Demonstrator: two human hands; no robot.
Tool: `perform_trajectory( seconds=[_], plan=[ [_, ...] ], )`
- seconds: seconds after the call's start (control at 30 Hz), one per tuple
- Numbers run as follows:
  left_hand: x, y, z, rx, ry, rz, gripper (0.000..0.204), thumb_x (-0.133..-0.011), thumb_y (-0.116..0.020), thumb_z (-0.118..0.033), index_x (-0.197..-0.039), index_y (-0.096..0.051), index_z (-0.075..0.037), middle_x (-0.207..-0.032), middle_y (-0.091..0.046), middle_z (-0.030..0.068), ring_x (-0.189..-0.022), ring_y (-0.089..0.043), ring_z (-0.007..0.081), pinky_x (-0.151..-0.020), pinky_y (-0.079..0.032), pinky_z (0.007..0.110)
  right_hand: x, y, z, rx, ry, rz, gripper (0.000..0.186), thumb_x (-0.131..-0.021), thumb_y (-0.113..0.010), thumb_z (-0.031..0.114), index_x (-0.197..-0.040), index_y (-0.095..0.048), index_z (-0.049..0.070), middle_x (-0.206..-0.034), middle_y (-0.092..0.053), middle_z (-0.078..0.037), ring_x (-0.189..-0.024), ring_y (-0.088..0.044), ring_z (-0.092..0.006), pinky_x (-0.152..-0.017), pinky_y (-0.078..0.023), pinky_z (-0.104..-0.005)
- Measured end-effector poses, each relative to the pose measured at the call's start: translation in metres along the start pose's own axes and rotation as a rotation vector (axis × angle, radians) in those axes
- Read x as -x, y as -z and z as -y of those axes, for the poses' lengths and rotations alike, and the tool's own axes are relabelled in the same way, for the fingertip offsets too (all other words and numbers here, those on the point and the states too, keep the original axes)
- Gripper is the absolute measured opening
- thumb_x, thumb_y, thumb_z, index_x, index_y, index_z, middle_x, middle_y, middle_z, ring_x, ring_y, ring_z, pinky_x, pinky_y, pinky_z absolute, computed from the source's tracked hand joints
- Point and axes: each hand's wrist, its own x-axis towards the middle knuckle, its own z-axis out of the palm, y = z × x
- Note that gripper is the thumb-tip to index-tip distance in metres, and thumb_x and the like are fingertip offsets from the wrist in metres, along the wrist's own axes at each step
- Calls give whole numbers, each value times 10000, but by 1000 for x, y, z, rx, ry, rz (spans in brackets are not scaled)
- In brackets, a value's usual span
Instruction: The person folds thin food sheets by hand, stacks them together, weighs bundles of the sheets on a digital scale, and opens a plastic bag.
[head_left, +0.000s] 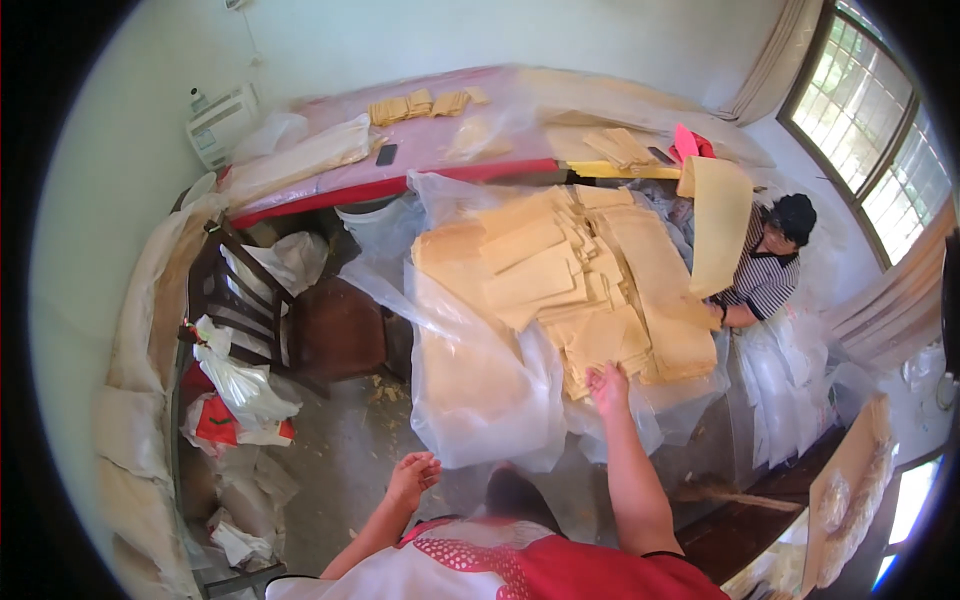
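My right hand [607,388] reaches to the near edge of a heap of thin tan sheets [535,275], its fingers closed on the edge of one sheet [606,338]. The exact grip is small in view. My left hand [412,475] hangs over the floor, left of my knee, with its fingers loosely bent and apart and nothing visible in it. Under the loose sheets lie larger, flat tan stacks [460,345] on clear plastic film [490,425], which drapes over the near side.
Across the low table, a person [775,255] in a striped shirt holds a large tan sheet [722,225]. A dark wooden chair [340,325] stands at left, with white bags [240,385] nearby. Behind is a long covered table [520,120] with small tan stacks and a phone [386,155].
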Motion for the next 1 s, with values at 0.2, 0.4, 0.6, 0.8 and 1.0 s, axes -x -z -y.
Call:
perform_trajectory(
  seconds=[0.2, 0.4, 0.6, 0.8, 1.0],
  plan=[
    [-54, -55, -59, -268, -14, 23, 186, -870, -560, -178, -1019, -558, -68, -927, -628, 68, -851, -606, 167, -734, -479, 287, -30, -2, -97, 503, -303, 225, 239, -862, -554, 231, -1049, -523, 86, -899, -617, -100, -692, -611, -193, -550, -479, -288],
    [-178, -106, -88, -919, -436, 93, 247, -826, -595, -158, -1047, -558, -55, -947, -624, 73, -867, -600, 223, -762, -470, 319, -32, 24, -158, 1166, -69, 186, 262, -837, -583, 265, -999, -586, 60, -831, -638, -72, -740, -620, -194, -615, -488, -327],
    [-240, -132, -99, -1631, -695, 178, 396, -733, -613, -94, -1123, -544, -103, -1227, -480, 114, -1142, -433, 299, -909, -397, 411, -73, -75, -132, 1596, 608, 354, 411, -761, -609, 289, -1119, -530, 104, -841, -647, -106, -815, -611, -330, -798, -449, -397],
    [-272, -122, -112, -1776, -902, 394, 533, -714, -632, -134, -1229, -497, -140, -1361, -365, 104, -1279, -291, 314, -1016, -283, 475, -79, -100, -158, 1961, 189, 284, 474, -740, -587, 232, -1184, -494, 95, -792, -640, -126, -779, -615, -338, -748, -437, -446],
    [-296, -107, -146, -1948, -1006, 862, 384, -749, -600, -217, -1124, -581, -137, -1317, -426, 81, -1308, -263, 281, -1040, -214, 544, 41, -128, -216, 1747, -64, 829, 378, -774, -508, 156, -1149, -544, 129, -688, -624, -160, -597, -609, -322, -591, -475, -458]
  ],
)
